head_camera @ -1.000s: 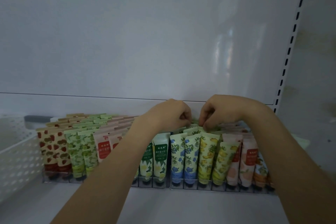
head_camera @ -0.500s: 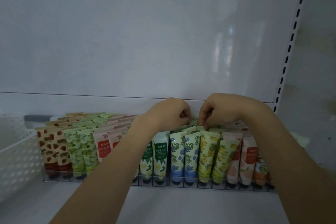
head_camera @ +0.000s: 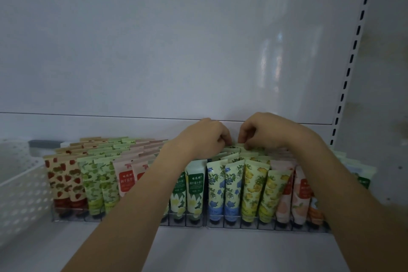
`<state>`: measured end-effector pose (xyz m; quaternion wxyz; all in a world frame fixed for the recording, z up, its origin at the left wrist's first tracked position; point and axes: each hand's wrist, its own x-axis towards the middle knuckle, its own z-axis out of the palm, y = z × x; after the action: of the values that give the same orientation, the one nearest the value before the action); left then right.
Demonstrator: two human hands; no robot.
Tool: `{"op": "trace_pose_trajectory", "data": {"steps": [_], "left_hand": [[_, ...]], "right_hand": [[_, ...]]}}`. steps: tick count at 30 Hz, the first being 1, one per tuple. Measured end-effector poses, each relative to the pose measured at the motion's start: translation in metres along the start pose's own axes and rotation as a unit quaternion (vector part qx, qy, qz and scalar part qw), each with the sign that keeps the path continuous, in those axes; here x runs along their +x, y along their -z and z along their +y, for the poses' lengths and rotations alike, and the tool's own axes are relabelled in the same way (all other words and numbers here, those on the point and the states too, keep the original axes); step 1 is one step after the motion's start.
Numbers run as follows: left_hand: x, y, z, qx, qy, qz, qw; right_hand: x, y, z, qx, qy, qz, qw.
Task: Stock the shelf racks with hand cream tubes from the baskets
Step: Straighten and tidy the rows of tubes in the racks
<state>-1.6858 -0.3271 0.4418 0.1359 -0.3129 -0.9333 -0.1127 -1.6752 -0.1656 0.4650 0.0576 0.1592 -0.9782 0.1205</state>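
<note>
Hardly anything has shifted over the last second: both hands stay bunched at the back of the rack (head_camera: pixel 242 224), perhaps a touch higher. The left hand (head_camera: pixel 205 139) is curled, knuckles toward the camera, its fingertips buried among the tube tops, so I cannot tell whether it holds one. The right hand (head_camera: pixel 265 132) pinches the crimped top of a pale green tube (head_camera: pixel 237 146) behind the blue-flowered and yellow hand cream tubes (head_camera: pixel 254 187), which stand cap-down in full lanes. This looks like seating a tube in a rear slot. The next move likely calls for pressing it level with its neighbours, letting go, then reaching to the white basket (head_camera: pixel 19 194) at the left on the shelf (head_camera: pixel 198 249).
</note>
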Motion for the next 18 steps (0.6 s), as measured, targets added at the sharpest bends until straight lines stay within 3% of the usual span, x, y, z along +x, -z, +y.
{"op": "trace_pose_trajectory", "data": {"steps": [5,10,18], "left_hand": [[-0.001,0.001,0.000,-0.015,0.004,-0.001,1.000],[0.000,0.001,-0.001,-0.012,0.012,0.009,1.000],[-0.001,0.001,0.000,-0.004,0.010,0.000,1.000]], "right_hand": [[0.001,-0.002,-0.001,0.000,-0.001,-0.027,1.000],[0.000,0.003,0.003,0.036,-0.007,0.065,0.997],[0.005,-0.009,0.000,0.002,-0.033,0.052,0.998]]}}
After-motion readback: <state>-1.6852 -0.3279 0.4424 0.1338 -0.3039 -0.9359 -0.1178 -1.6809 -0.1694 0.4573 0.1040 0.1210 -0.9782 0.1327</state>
